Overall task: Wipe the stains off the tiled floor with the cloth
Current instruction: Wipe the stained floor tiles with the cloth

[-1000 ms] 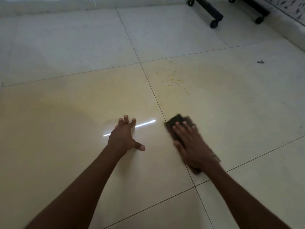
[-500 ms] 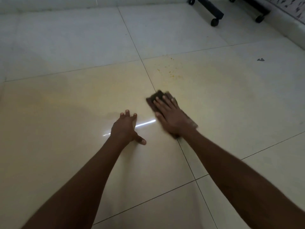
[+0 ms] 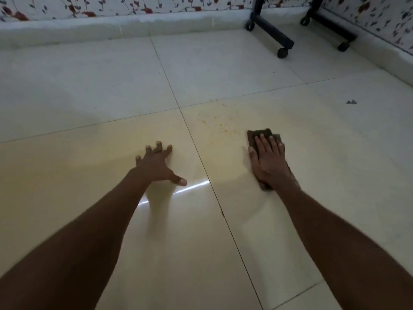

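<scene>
A dark folded cloth (image 3: 262,133) lies flat on the pale tiled floor (image 3: 223,63). My right hand (image 3: 269,162) presses down on it with straight fingers, covering most of it. Small yellow stains (image 3: 221,125) speckle the tile just left of and beyond the cloth. My left hand (image 3: 156,163) rests spread on the neighbouring tile, left of the grout line, holding nothing.
A black wheeled stand base (image 3: 271,34) sits at the back, with a second leg (image 3: 335,30) to its right. A small dark scrap (image 3: 351,102) lies on the floor at right. A white skirting (image 3: 111,27) and flowered wall close the far side.
My right hand has slid the cloth rightward off the grout line onto the right tile, beside the yellow stains. The view has tilted up, showing the wall. My left hand stays planted.
</scene>
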